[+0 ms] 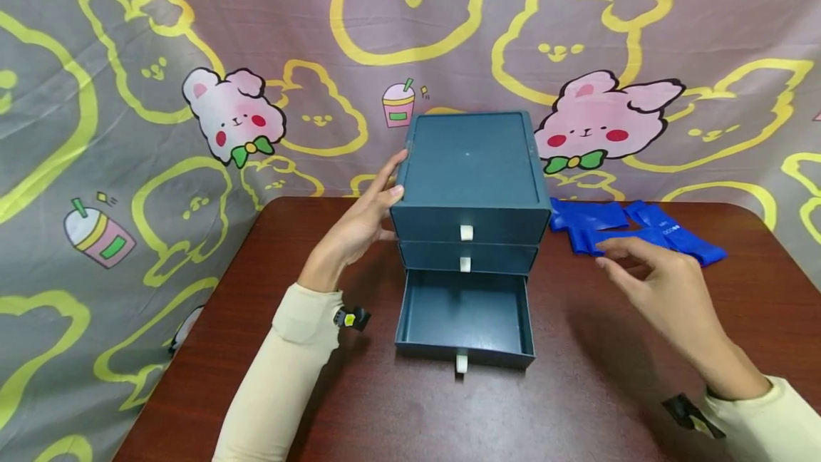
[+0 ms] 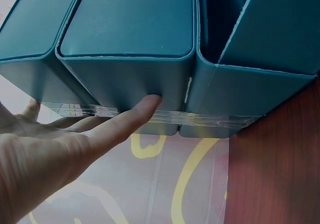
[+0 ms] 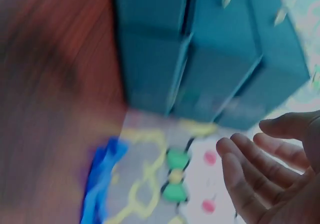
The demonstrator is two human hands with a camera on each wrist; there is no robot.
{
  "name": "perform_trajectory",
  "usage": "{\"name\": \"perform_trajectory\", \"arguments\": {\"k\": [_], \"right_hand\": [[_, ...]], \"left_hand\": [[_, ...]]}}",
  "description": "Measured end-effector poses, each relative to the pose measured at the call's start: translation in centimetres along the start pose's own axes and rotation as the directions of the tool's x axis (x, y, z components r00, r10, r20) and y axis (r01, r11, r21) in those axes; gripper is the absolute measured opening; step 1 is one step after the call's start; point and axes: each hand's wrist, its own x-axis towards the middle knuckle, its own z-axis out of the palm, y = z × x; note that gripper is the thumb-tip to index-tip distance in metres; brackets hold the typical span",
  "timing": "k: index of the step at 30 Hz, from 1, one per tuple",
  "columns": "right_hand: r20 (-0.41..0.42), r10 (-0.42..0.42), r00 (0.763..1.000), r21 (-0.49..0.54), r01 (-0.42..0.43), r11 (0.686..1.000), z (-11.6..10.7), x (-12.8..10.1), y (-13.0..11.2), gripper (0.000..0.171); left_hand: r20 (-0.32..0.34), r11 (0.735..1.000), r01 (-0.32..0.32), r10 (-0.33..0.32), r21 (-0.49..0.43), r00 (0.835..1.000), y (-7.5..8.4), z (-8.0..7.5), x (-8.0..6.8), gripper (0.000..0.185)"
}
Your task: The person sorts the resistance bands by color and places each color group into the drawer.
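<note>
Teal plastic all the way: a small three-drawer desktop organizer [image 1: 471, 184] sits near the back middle of the dark reddish-brown wooden table [image 1: 359, 405], close to the cartoon bunny-print fabric backdrop [image 1: 128, 91]. The top two drawers are pushed in, each with a little white pull tab, and the bottom drawer [image 1: 465, 316] is pulled well out toward the person, showing a bare teal floor inside and its own white tab at the front edge. The left hand [image 1: 359, 223] is flat against the left side of the organizer, fingers straight and relaxed, just resting on it rather than curling round anything; the left wrist view shows the same thing up close, with a fingertip [image 2: 150, 102] touching the teal wall next to a strip of clear tape along the edge. The right hand [image 1: 661, 284] hovers over the table to the right of the organizer, fingers loosely extended and a bit spread, holding nothing. It's right in front of a heap of glossy blue plastic packets [image 1: 635, 234] lying on the table just beside the organizer's right side, and from the head view the fingertips look close to the packets, but I can't tell if they actually touch. The right wrist view is pretty blurry, though you can make out the open palm [image 3: 270, 179] with the fingers apart. Both arms are in cream-coloured long sleeves [image 1: 288, 369].
</note>
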Motion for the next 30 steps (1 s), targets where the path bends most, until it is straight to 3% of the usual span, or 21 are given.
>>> {"name": "perform_trajectory", "arguments": {"k": [7, 15, 23, 30], "right_hand": [[-0.061, 0.195, 0.979, -0.08, -0.2, 0.977, -1.5, 1.0, 6.8, 0.02], [0.023, 0.336, 0.941, -0.211, -0.324, 0.922, -2.9, 0.8, 14.9, 0.03], [0.103, 0.456, 0.884, -0.293, -0.411, 0.863, -3.5, 0.4, 19.6, 0.042], [0.141, 0.545, 0.827, -0.324, -0.481, 0.814, -3.9, -0.3, 21.6, 0.053]], "left_hand": [[0.005, 1.0, 0.001, -0.001, -0.007, 1.0, 0.2, 0.1, 0.0, 0.059], [0.007, 1.0, 0.003, -0.003, -0.008, 1.0, 0.1, 0.0, 0.0, 0.058], [-0.007, 1.0, 0.002, -0.002, 0.01, 1.0, 0.1, 0.0, -0.1, 0.055], [0.001, 1.0, 0.007, -0.007, 0.008, 1.0, 0.0, 0.0, 0.0, 0.057]]}}
